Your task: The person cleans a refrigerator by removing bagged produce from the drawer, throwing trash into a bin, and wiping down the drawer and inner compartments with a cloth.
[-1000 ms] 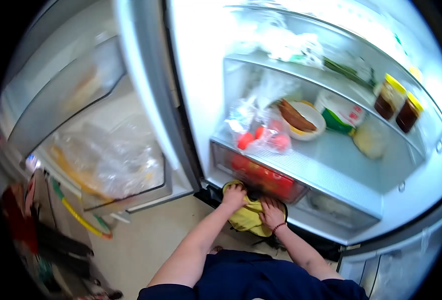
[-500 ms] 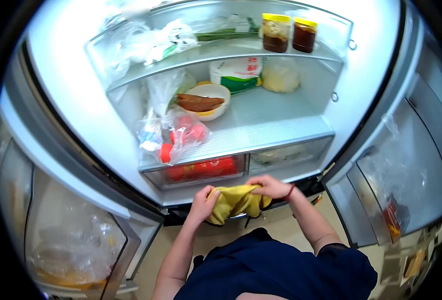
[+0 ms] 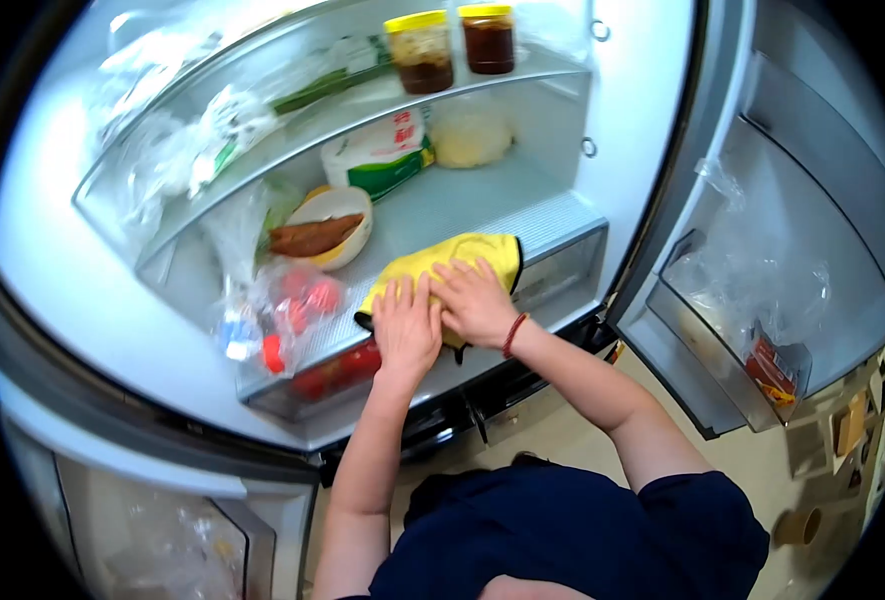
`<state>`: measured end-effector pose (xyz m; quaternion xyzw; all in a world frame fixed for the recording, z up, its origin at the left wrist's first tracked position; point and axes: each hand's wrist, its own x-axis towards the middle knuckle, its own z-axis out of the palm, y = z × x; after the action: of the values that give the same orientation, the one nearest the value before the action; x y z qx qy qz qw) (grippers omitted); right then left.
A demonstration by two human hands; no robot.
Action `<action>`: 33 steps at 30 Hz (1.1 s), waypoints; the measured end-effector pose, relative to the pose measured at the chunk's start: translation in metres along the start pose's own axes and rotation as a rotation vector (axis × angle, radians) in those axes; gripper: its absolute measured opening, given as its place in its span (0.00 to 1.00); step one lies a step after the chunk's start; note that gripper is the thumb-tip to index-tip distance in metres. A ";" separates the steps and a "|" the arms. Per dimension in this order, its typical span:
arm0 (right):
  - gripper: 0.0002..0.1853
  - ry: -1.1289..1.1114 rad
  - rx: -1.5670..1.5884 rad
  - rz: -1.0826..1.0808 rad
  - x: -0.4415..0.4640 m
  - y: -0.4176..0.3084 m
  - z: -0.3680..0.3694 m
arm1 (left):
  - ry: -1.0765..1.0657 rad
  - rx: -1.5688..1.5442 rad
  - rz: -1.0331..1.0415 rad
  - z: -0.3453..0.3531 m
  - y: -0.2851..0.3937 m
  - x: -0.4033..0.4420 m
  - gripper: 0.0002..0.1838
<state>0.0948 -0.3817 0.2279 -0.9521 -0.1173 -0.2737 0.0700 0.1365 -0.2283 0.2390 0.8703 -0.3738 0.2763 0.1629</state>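
A yellow cloth [image 3: 482,248] with dark edging lies spread over the front of the middle refrigerator shelf [image 3: 442,205]. My left hand [image 3: 409,325] rests on it with the fingers stretched out. Close beside it, my right hand [image 3: 474,302] also lies flat on the cloth, fingers apart, a red band round the wrist. Part of the cloth hangs over the shelf's front edge. To the left on this shelf are a white bowl [image 3: 362,215] holding a long brown piece of food [image 3: 314,237], and a clear plastic bag [image 3: 302,290] with red items.
Behind stand a white and green packet [image 3: 377,155] and a pale bagged lump [image 3: 470,137]. Two yellow-lidded jars [image 3: 419,62] sit on the upper shelf with bagged greens [image 3: 330,90]. Below is a drawer with red contents [image 3: 337,372]. The right door [image 3: 782,180] is swung open.
The cloth, earlier held bunched between both hands in front of the refrigerator, now lies spread on the shelf. Both hands moved forward onto it and flattened. The view has shifted.
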 end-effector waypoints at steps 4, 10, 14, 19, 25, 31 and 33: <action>0.26 0.045 0.030 -0.034 -0.001 0.018 0.009 | -0.138 0.119 -0.042 0.015 0.015 0.012 0.28; 0.27 0.087 0.017 0.075 -0.018 0.081 -0.006 | -0.150 0.058 0.050 0.056 0.054 0.064 0.30; 0.27 0.096 0.007 0.252 -0.043 0.137 -0.034 | -0.149 -0.041 0.172 0.100 0.107 0.109 0.30; 0.27 0.327 0.026 0.461 -0.073 0.183 -0.040 | -0.251 -0.189 0.211 0.144 0.165 0.158 0.31; 0.22 0.335 0.000 0.578 -0.058 0.175 -0.031 | -0.360 -0.308 0.214 0.137 0.154 0.170 0.24; 0.26 0.104 -0.155 0.497 -0.031 0.137 -0.016 | -0.417 -0.421 0.084 0.069 0.097 0.131 0.23; 0.28 -0.029 -0.126 0.580 -0.007 0.141 -0.021 | -0.355 -0.451 0.074 0.058 0.084 0.118 0.24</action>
<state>0.1156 -0.5232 0.2315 -0.9522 0.1759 -0.2353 0.0843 0.1624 -0.3788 0.2701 0.8326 -0.4798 0.0354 0.2743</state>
